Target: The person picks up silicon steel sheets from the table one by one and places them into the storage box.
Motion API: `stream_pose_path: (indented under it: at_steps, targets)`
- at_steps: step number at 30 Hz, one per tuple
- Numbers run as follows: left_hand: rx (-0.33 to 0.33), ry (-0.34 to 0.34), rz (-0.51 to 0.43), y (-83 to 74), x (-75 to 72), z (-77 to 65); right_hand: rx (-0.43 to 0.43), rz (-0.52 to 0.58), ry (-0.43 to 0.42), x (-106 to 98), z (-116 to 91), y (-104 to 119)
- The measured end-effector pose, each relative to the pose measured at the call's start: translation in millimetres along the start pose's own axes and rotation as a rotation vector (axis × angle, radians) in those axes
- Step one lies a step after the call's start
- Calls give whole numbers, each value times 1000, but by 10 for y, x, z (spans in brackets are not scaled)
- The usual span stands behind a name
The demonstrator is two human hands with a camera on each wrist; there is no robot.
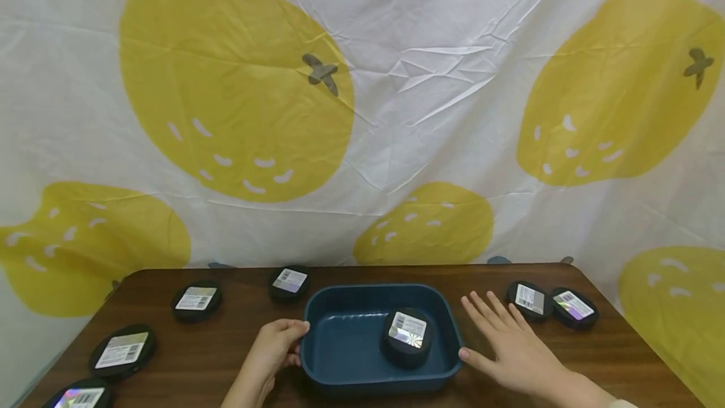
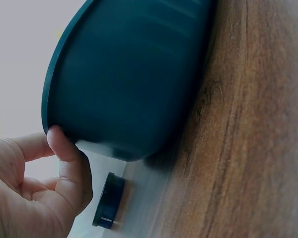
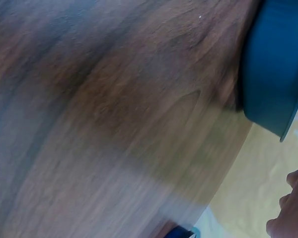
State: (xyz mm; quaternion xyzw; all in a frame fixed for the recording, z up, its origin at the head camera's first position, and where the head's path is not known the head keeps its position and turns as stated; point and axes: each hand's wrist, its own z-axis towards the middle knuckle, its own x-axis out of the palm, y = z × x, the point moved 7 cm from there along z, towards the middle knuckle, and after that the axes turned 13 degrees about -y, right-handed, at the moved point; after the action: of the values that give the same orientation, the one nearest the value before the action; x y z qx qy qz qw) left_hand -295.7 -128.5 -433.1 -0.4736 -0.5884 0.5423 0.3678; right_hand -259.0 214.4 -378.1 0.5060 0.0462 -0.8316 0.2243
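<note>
A dark blue rectangular tub (image 1: 374, 381) stands on the wooden table. Inside it, toward the right, lies a round black container (image 1: 406, 337) with a white barcode label on top; it may be more than one stacked, I cannot tell. My left hand (image 1: 273, 352) pinches the tub's left rim between thumb and fingers; the left wrist view shows this hand (image 2: 44, 183) at the rim's corner. On the other side, my right hand (image 1: 512, 348) is spread flat with straight fingers, its thumb tip at the tub's right rim. Whether that thumb touches is unclear.
More round black labelled containers lie about the table (image 1: 226, 357): several on the left, including one at the back (image 1: 289, 283) and one farther left (image 1: 196, 301). Two touch each other at the back right (image 1: 573, 308). Behind hangs a white cloth (image 1: 430, 131) with yellow fruit prints.
</note>
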Motion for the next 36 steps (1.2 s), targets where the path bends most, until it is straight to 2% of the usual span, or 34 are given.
stream_pose_path:
  at_steps: [9,25,36]
  targets:
    - [10,2,7,0,-4,3,2,-52,-21,-59,-125,-164]
    - [15,5,6,2,6,23,114,-47,35,-119,-349,-570]
    - [19,13,7,1,4,18,145,-123,10,-184,-503,-909]
